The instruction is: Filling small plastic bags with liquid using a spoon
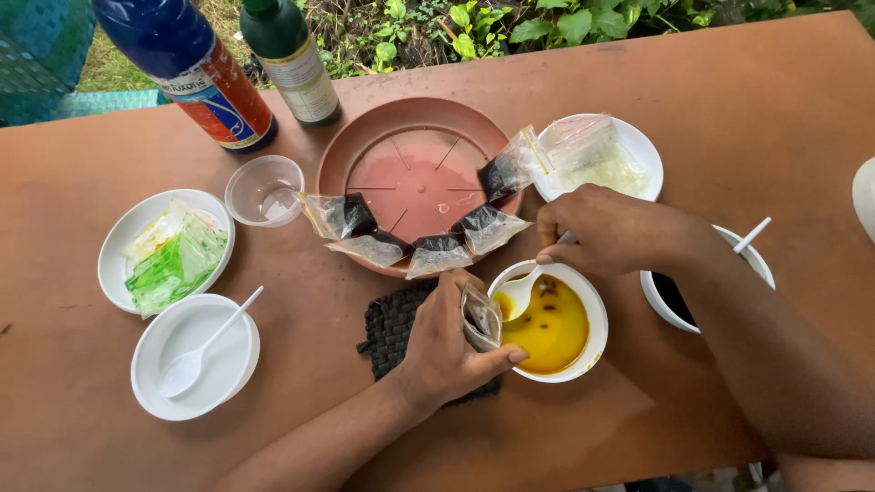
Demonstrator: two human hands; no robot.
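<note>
Outdoors: brown table point(747, 118), green plants behind. Left hand point(447, 346) pinching small clear bag point(480, 318) open over white bowl point(594, 314) of yellow liquid with dark specks. Right hand point(606, 232) gripping white spoon point(518, 293), its scoop inside the bowl's rim. Brown round tray point(410, 173) rimmed with filled dark bags point(437, 255). Left side: plate of green bags point(173, 260), empty bowl with spoon point(193, 355), clear cup point(264, 189). Two bottles point(205, 77) at far edge.

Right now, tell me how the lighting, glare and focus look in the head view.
Head view: soft, even daylight with faint shadows; mild glare on the yellow liquid and the small plastic bag in the left hand; right hand and white spoon sharp; slight wide-angle bending at the edges.
</note>
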